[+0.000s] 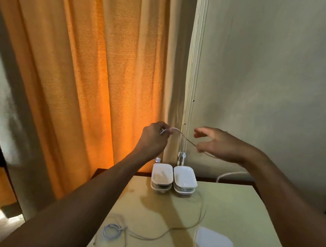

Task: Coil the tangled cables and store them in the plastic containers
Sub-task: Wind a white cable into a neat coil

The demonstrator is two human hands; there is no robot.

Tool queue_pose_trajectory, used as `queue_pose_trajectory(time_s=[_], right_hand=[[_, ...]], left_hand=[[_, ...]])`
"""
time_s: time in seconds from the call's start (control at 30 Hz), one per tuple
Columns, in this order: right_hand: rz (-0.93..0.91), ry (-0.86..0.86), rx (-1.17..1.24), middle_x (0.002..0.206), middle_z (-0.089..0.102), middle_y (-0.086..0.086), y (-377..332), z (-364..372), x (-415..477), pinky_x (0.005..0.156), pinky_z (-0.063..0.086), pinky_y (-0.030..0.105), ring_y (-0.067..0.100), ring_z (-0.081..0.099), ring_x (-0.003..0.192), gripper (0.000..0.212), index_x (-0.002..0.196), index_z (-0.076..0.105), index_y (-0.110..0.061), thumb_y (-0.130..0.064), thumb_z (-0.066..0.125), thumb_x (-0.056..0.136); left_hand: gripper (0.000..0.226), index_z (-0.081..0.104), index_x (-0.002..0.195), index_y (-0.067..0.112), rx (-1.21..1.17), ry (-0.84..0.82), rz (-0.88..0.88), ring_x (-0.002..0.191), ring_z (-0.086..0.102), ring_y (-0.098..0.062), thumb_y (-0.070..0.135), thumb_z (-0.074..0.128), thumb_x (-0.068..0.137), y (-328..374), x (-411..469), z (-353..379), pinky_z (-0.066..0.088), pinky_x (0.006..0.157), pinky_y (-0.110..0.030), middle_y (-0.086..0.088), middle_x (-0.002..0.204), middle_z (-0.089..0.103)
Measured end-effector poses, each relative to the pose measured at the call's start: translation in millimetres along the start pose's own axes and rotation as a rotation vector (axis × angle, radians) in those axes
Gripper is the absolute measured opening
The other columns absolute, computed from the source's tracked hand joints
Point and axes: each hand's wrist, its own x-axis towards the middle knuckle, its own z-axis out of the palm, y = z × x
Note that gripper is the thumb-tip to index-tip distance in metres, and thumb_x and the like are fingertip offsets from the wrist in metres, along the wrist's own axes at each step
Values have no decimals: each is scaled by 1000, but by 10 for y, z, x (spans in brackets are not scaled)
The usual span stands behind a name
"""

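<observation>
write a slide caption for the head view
Left hand pinches a white cable, right hand open beside it, above two plastic containers.

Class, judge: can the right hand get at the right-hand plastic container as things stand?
Probably yes. The right hand hangs open above the right container, nothing between them; only the cable lying across its thumb might drag along.

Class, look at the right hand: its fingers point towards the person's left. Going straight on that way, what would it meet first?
Most likely the white cable slanting across the gap, then the left hand that grips its end. The right hand is open; depth is unclear.
</observation>
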Motion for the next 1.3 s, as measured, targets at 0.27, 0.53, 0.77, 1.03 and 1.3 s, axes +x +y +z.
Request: queue_pose_trajectory(time_s=[0.27, 0.53, 0.77, 1.03, 1.3], right_hand=[[-213, 473, 87, 115, 59, -5, 301, 443, 311, 85, 41, 20, 9, 56, 108, 25, 118, 61, -21, -28, 69, 95], [-278, 513, 712, 63, 55, 6, 375, 489, 363, 53, 49, 33, 19, 52, 52, 22, 90, 75, -18, -15, 57, 103], [-67, 559, 560, 53, 46, -5, 551, 564, 378, 54, 34, 29, 12, 39, 49, 33, 89, 77, -16, -44, 59, 95], [-224, 307, -58, 77, 64, 7, 84, 978, -211, 63, 46, 38, 25, 56, 69, 35, 91, 65, -21, -46, 44, 104], [-192, 227, -243, 81, 51, 3, -85, 784, -388, 63, 37, 36, 27, 46, 73, 29, 102, 59, -24, -44, 39, 105]], left_hand=[[28, 63, 90, 5, -467, -316, -181, 48, 26, -12, 27, 55, 106, 389, -229, -50, 23, 47, -26, 3, 58, 33], [20, 64, 99, 0, -711, -586, -238, 56, 43, -16, 3, 43, 100, 482, -301, -161, 35, 53, -27, -8, 72, 52], [20, 62, 115, -7, -823, -699, -116, 88, 73, -30, -7, 48, 101, 419, -458, -107, 60, 87, -37, -18, 95, 70], [22, 59, 122, 0, -1348, -111, -88, 125, 65, -31, 4, 47, 104, 420, -287, 3, 44, 115, -44, -22, 130, 68], [15, 62, 104, 8, -1600, 15, -152, 106, 74, -22, 7, 47, 105, 559, -308, 60, 50, 106, -39, -13, 113, 75]])
